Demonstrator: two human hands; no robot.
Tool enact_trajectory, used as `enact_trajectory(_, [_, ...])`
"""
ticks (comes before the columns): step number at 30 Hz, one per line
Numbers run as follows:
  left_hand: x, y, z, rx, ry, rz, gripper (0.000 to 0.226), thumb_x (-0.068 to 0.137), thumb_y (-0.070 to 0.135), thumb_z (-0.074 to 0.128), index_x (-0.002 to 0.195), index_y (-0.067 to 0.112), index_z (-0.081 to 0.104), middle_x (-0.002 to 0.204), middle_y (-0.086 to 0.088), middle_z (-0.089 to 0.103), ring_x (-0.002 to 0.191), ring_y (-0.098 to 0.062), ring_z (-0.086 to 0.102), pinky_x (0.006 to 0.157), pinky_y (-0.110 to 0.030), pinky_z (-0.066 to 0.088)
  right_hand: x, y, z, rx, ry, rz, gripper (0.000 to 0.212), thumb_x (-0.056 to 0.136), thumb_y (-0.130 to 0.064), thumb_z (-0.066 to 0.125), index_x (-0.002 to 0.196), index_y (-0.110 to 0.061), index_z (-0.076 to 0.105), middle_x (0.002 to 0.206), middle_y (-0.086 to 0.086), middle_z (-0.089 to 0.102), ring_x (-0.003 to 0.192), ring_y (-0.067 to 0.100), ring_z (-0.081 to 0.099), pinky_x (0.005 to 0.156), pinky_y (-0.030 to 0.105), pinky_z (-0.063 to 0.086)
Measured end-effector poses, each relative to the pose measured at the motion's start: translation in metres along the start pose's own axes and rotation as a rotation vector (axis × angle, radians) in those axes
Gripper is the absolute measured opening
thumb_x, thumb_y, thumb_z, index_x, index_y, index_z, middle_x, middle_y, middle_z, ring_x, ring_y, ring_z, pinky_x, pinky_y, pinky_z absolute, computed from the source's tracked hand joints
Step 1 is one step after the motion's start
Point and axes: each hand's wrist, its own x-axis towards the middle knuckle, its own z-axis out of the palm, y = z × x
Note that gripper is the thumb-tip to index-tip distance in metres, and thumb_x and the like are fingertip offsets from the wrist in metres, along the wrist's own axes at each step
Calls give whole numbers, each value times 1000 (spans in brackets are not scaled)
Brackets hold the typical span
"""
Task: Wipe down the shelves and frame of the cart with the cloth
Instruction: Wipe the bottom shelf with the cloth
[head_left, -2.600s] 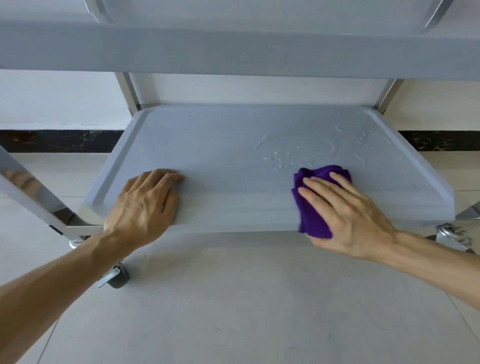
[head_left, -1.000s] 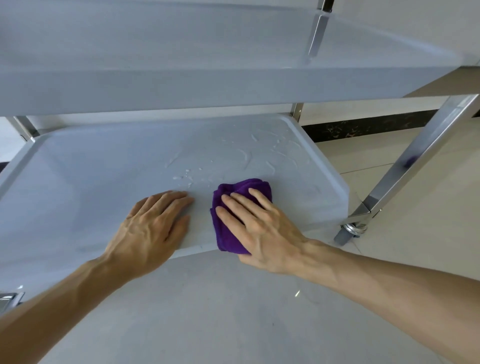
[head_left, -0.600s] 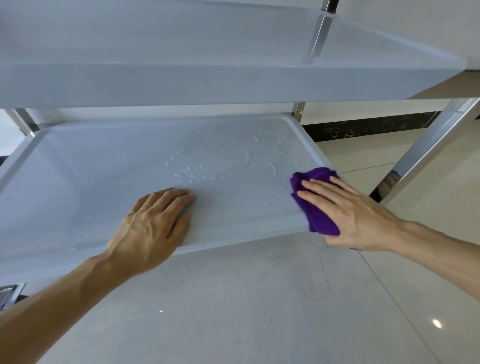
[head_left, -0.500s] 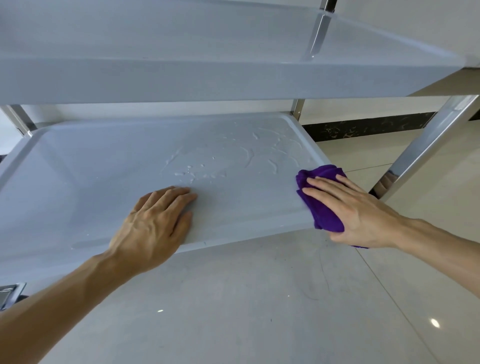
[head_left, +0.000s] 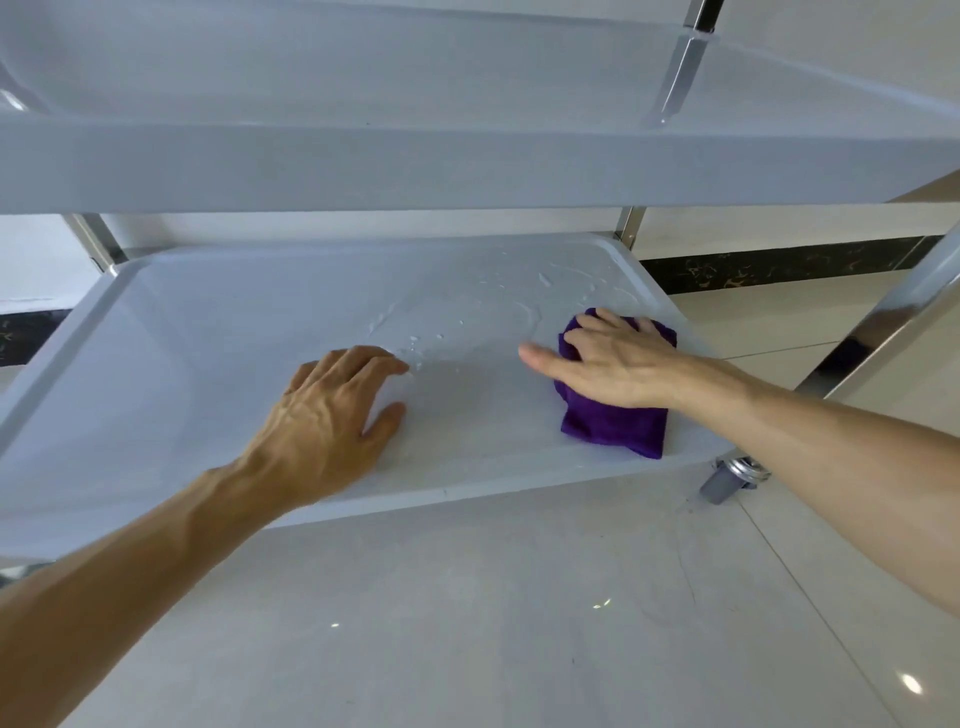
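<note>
Lower shelf (head_left: 218, 364) — raised rim all round; right rim just beyond the right hand (head_left: 618, 366), bare wet surface between the two hands. Upper shelf (head_left: 467, 166) overhangs close above. Right hand lies flat, fingers spread, pressing the purple cloth (head_left: 613, 421) near the shelf's right front corner. Left hand (head_left: 332, 415) — fingers loosely bent, resting on the shelf by its front edge.

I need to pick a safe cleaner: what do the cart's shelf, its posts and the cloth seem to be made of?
Shelf: probably moulded plastic, pale grey, matte, rounded raised rim. Posts: likely polished steel, mirror-like reflections. Cloth: purple, fuzzy pile, possibly microfibre.
</note>
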Motion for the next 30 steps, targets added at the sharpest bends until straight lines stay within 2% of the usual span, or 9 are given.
enact_trajectory(1, [1, -4, -2, 17, 15, -15, 39, 93, 25, 62, 130, 14, 60, 134, -6, 57, 124, -31, 52, 103, -43, 36, 3, -8, 1, 17, 23, 19, 81, 74, -89, 1, 96, -33, 56, 154, 1, 33, 149, 27, 15, 117, 57, 11])
enact_trajectory(2, [1, -8, -5, 32, 29, -32, 39, 93, 25, 62, 130, 13, 60, 134, -7, 58, 124, -32, 52, 103, -44, 36, 4, -15, 5, 42, 28, 27, 78, 78, -85, 0, 102, -35, 56, 156, 2, 30, 150, 30, 13, 117, 60, 11])
enact_trajectory(5, [-5, -20, -8, 49, 39, -103, 45, 95, 39, 48, 131, 13, 59, 137, -8, 56, 127, -34, 50, 105, -47, 35, -3, -15, 29, 20, 115, 27, 74, 93, -70, 14, 151, -26, 28, 163, 6, 18, 151, 31, 11, 119, 57, 8])
enact_trajectory(8, [-17, -29, -3, 40, 23, -169, 69, 86, 57, 28, 133, 16, 56, 142, -5, 51, 132, -31, 45, 109, -47, 31, -10, 9, 38, 27, 359, 17, 73, 94, -65, 29, 147, -15, 35, 153, 11, 39, 142, 28, 34, 117, 47, 22])
enact_trajectory(10, [-23, -33, 5, 9, 37, -207, 69, 86, 58, 24, 134, 19, 55, 142, -2, 51, 133, -29, 43, 112, -45, 29, -1, 26, 34, -6, 408, 63, 75, 92, -65, 33, 144, -11, 38, 144, 11, 51, 133, 28, 45, 114, 47, 26])
enact_trajectory(16, [-18, -34, 16, 39, 77, -200, 52, 93, 46, 33, 131, 19, 55, 137, -1, 54, 129, -27, 44, 111, -44, 29, 79, 30, 11, 36, 260, 264, 62, 93, -57, 23, 139, -19, 39, 147, 2, 43, 142, 25, 29, 114, 66, 4])
enact_trajectory(20, [-13, -33, 17, 48, 86, -213, 48, 93, 42, 37, 129, 19, 57, 134, -1, 55, 127, -27, 46, 110, -44, 30, 105, -7, 14, -15, 197, 95, 58, 97, -52, 22, 148, -25, 31, 162, -7, 22, 150, 22, 12, 116, 66, 0])
enact_trajectory(27, [-15, -33, 15, 62, 84, -211, 47, 93, 42, 38, 129, 18, 57, 134, -1, 56, 126, -27, 46, 109, -44, 30, 45, -26, 34, 89, 230, -376, 55, 101, -50, 35, 152, -32, 27, 162, -16, 23, 150, 1, 8, 123, 44, -4])
enact_trajectory(30, [-17, -32, 16, 63, 86, -189, 48, 93, 42, 37, 129, 17, 57, 134, -2, 56, 126, -27, 47, 109, -44, 32, 24, 4, 31, 116, 263, -344, 58, 101, -50, 36, 154, -31, 25, 164, -13, 18, 150, 0, 7, 124, 38, 2])
